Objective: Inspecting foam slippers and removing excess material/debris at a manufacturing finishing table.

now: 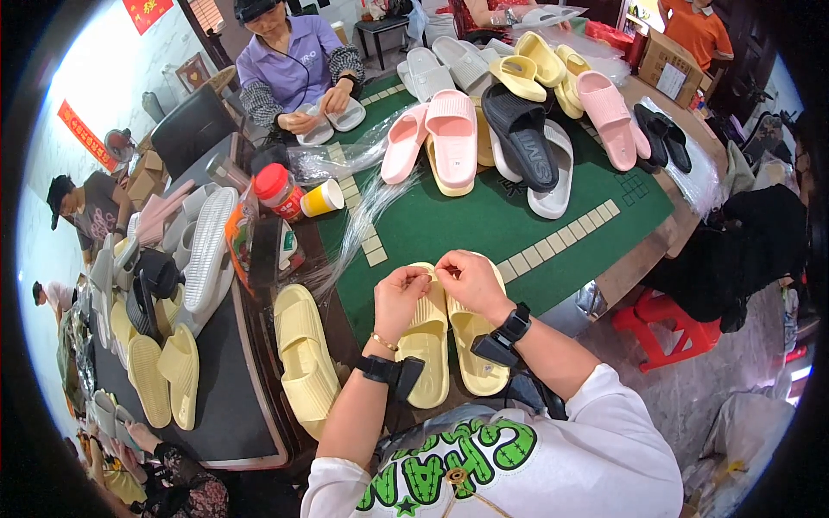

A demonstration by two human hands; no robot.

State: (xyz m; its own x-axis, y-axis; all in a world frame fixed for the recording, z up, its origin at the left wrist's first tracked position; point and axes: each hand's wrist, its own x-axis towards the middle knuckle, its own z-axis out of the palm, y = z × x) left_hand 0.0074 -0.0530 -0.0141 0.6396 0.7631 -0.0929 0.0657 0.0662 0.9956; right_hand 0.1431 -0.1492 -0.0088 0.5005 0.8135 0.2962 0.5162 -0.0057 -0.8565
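A pair of pale yellow slide sandals lies side by side at the near edge of the green table, toes pointing away from me: a left slide (425, 373) and a right slide (482, 373). Over the inner edges of their straps, my left hand (401, 299) and my right hand (471, 281) come close together. Both have thumb and fingers closed in a pinch. Whatever lies between the fingertips is too small or hidden to make out. Another pair of yellow slides (306, 367), one nested against the other, rests to the left of my left forearm.
Pink slides (452, 142), black slides (528, 142) and other pairs pile up across the far side of the green mat (414, 229). Clear plastic strands (367, 226) lie left, by a red-lidded jar (276, 192) and yellow cup (323, 198). More slides fill the left table. A co-worker (298, 73) handles white slides opposite.
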